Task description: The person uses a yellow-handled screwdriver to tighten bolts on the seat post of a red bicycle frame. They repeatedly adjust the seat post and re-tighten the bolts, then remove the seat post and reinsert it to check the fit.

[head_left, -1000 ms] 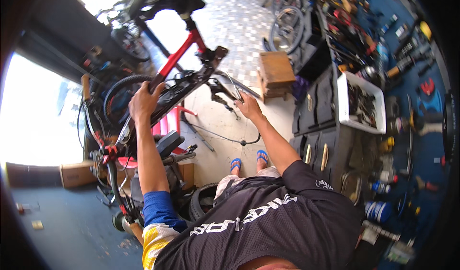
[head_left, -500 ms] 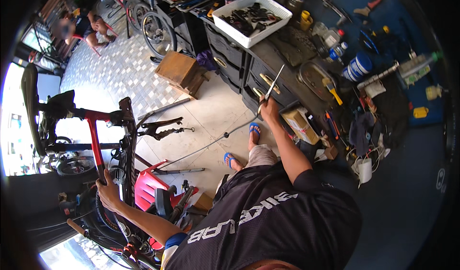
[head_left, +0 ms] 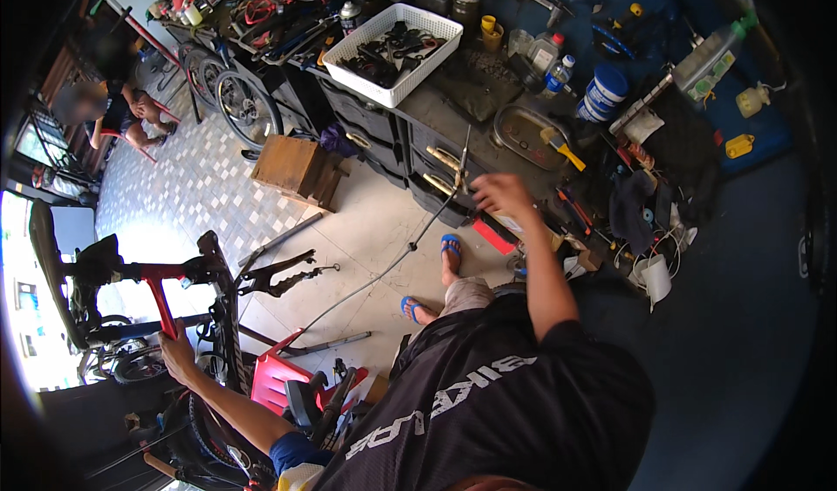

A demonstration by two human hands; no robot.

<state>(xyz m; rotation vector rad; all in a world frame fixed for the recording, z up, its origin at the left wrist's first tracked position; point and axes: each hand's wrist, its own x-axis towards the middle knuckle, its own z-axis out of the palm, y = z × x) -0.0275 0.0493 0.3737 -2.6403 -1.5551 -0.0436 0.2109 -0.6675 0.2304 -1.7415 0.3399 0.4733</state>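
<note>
My left hand [head_left: 180, 358] is wrapped round the red tube of a bicycle frame [head_left: 160, 303] on the left side. My right hand [head_left: 507, 199] is in the air in front of the dark drawers, its fingers loosely apart with nothing visible in them. Just left of its fingertips, a slim silver-tipped piece [head_left: 465, 153] points upward. A long grey cable [head_left: 384, 273] curves down from that piece toward the red plastic chair [head_left: 277, 379]. Whether the fingertips still touch the piece is hard to tell.
A white basket of dark parts [head_left: 397, 90] stands on the workbench. Below are dark drawers [head_left: 370, 146] and a wooden box [head_left: 288, 167] on the floor. A loose dark bike part [head_left: 283, 275] lies near the frame. A person [head_left: 131, 112] sits at the far left.
My right hand has come away from the silver-tipped piece and its fingers have spread. The piece now stands upright beside the hand. My left hand still grips the frame tube; the view has shifted.
</note>
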